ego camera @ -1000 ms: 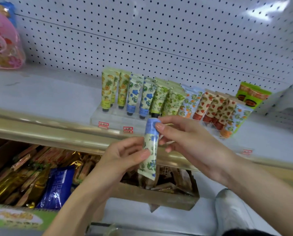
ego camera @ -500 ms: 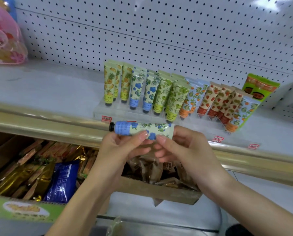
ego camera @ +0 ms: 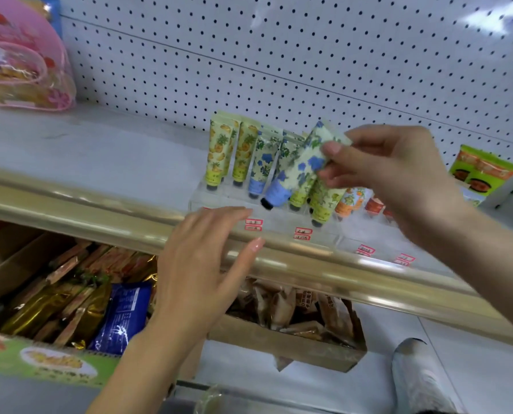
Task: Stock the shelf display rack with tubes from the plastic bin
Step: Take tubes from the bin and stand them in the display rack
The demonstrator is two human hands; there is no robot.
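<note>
Head view: I see right hand (ego camera: pixel 398 174) pinching blue-flowered tube (ego camera: pixel 297 171) near its crimp, cap tilted down over rack (ego camera: pixel 279 218); left hand (ego camera: pixel 201 264) slack, fingers loose.

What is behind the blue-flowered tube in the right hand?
In the clear rack stand blue-flowered tubes and green-patterned tubes. The held tube and right hand cover parts of them, so their count behind is hidden.

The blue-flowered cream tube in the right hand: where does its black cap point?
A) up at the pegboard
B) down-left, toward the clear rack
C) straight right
B: the right hand pinches the blue-flowered cream tube by its flat end, black cap lowest, over the clear plastic rack.
</note>
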